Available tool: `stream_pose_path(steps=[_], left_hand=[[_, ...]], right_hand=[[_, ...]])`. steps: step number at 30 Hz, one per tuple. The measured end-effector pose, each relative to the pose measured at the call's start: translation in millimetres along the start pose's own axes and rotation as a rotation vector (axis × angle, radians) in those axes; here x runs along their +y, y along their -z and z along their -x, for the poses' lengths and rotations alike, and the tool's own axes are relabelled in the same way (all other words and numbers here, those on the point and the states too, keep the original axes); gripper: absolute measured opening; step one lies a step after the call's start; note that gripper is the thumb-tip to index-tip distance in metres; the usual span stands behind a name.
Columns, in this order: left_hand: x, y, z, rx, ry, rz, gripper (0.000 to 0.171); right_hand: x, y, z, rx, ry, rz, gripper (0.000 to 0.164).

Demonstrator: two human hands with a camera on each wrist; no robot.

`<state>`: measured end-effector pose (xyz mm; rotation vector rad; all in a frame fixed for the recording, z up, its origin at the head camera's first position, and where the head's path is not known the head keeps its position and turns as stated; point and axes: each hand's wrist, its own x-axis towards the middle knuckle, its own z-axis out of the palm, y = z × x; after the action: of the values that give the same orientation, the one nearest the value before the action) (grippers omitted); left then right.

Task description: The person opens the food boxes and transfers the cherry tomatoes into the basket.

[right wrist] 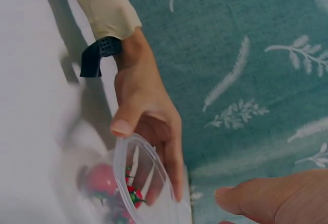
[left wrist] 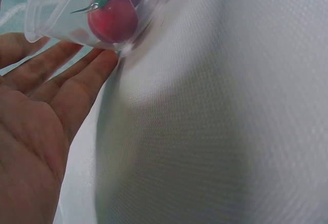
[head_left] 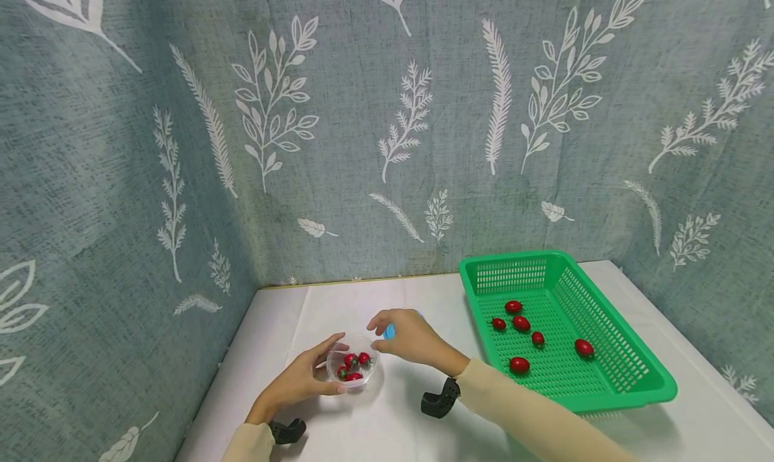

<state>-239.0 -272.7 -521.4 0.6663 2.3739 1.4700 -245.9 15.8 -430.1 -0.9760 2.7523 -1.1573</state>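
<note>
The person's left hand (head_left: 302, 378) has its grip curled round a clear plastic cup (head_left: 373, 371), thumb on the near side at the rim and the fingers spread along the far wall, where I can see them through the plastic. The cup is out in front of the person, toward the left of the white desk (head_left: 387, 435); whether its base touches the cloth or floats just above, I can't quite tell. A handful of small red tomatoes (head_left: 351, 360) sits inside, low down, some with green leafy tops showing through the wall.

The right hand (head_left: 408, 338) hangs just beside the cup's right edge, its grip released, the fingers loosely bent and the thumb apart from them. A bit of something light blue (head_left: 390, 331) peeks out past that hand, too hidden for me to name.

Over to the right stands a green basket (head_left: 617, 401) with slotted sides, and six more red tomatoes (head_left: 519, 365) lie scattered on its floor, well apart from the cup. Both arms wear cream sleeves (head_left: 520, 408), with a black device (head_left: 440, 399) strapped at each wrist. Grey-blue fabric (head_left: 345, 146) printed with white leaves and sprigs hangs behind the desk and along its sides
</note>
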Motion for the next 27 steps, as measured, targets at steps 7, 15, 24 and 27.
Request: stream_pose_path(steps=[7, 15, 24, 27], left_hand=[[-1.0, 0.3, 0.1, -0.010, -0.024, 0.002, 0.103], [0.2, 0.1, 1.4, -0.011, -0.022, 0.016, 0.102], [3.5, -1.1, 2.7, 0.001, 0.017, 0.001, 0.103], [3.6, -1.4, 2.8, 0.005, 0.028, 0.000, 0.103]], right_hand=[[-3.0, -14.1, -0.7, -0.025, 0.001, 0.003, 0.022], [-4.4, -27.7, -3.6, -0.047, 0.010, 0.003, 0.027], [-6.5, -38.3, -6.4, -0.078, -0.026, 0.028, 0.033], [-7.0, -39.9, -7.3, -0.089, -0.047, 0.030, 0.035]])
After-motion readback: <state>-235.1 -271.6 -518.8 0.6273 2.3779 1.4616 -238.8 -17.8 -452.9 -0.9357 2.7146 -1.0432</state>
